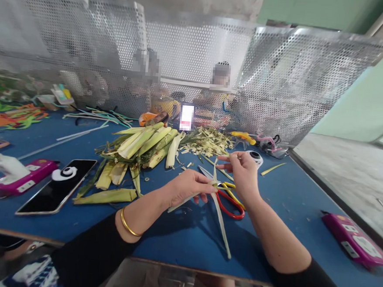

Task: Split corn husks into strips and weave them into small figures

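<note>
My left hand (190,188) is closed, thumb and fingers pinching pale corn husk strips (219,220) where they cross. One strip end hangs down toward the table's front edge, another passes under the palm. Just above and to the right, my right hand (244,170) is also closed, its fingertips pinched at the upper end of a thin strip. Scissors with red handles (235,215) lie below the hands, their blades pointing away and left. Yellow handles (230,190) show beside them, partly hidden by my right hand. A pile of corn husks (145,142) lies left of my hands.
Small cut husk pieces (211,140) are heaped behind my hands. A phone (59,186) and a purple tissue pack (28,176) lie left, another purple pack (355,240) right. A perforated metal screen (192,43) closes the table's back, with people behind it.
</note>
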{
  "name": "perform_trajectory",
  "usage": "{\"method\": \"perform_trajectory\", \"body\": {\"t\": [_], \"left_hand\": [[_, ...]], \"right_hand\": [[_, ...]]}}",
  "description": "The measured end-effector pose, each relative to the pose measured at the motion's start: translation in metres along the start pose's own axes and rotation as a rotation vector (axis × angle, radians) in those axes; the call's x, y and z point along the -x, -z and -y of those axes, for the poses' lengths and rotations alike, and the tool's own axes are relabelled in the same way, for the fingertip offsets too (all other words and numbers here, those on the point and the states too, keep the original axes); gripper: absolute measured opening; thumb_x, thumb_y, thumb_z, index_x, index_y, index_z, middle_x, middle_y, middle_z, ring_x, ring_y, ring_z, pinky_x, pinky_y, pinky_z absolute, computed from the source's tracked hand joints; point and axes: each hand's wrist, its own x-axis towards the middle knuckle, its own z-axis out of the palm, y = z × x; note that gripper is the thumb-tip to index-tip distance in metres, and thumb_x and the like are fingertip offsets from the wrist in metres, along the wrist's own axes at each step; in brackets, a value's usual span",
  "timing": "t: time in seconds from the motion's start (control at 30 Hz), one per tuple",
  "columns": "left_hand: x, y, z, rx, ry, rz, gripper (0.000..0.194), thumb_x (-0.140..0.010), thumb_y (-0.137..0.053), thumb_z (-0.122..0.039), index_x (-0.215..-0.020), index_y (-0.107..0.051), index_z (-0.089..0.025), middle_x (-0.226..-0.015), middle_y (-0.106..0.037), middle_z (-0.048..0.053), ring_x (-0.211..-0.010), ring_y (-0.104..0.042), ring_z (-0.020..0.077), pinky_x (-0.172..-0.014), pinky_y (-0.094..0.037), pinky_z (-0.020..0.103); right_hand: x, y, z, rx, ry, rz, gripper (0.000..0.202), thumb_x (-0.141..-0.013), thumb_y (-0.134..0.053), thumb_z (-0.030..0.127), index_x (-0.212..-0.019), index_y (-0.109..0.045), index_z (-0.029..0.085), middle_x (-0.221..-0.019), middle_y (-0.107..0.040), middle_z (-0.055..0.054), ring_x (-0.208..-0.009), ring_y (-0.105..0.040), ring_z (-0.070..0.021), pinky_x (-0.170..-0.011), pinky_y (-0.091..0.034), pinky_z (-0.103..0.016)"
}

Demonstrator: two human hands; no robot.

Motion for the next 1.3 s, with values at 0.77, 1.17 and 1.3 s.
{"method": "perform_trajectory", "body": {"t": [0.77, 1.17, 1.3], "left_hand": [[-0.01, 0.004, 0.005, 0.2, 0.082, -0.287, 0.012, -0.07, -0.074, -0.023, -0.065, -0.068, -0.014, -0.06, -0.062, 0.001, -0.046, -0.048, 0.0064, -0.039, -0.031, 0.018], [-0.017, 0.01, 0.01, 0.466, 0.112, -0.404, 0.014, -0.069, -0.079, -0.018, -0.069, -0.066, -0.011, -0.058, -0.063, 0.001, -0.051, -0.058, 0.0093, -0.05, -0.045, 0.02], [-0.018, 0.01, 0.01, 0.55, 0.074, -0.423, 0.014, -0.07, -0.076, -0.015, -0.063, -0.065, -0.011, -0.058, -0.063, 0.002, -0.052, -0.058, 0.0093, -0.052, -0.045, 0.02]], "right_hand": [[-0.011, 0.022, 0.0, 0.746, 0.568, 0.653, 0.022, -0.09, -0.051, 0.027, -0.075, -0.065, 0.021, -0.07, -0.066, -0.001, -0.068, -0.057, -0.0153, -0.069, -0.04, -0.029], [0.017, 0.011, 0.012, 0.836, 1.047, 0.337, 0.021, -0.095, -0.048, 0.024, -0.099, -0.068, 0.022, -0.087, -0.069, -0.006, -0.083, -0.061, -0.0205, -0.081, -0.04, -0.037], [0.038, -0.005, 0.006, 0.952, 1.251, 0.649, 0.026, -0.095, -0.04, 0.014, -0.104, -0.065, 0.016, -0.079, -0.065, -0.005, -0.073, -0.057, -0.0184, -0.07, -0.036, -0.034]]}}
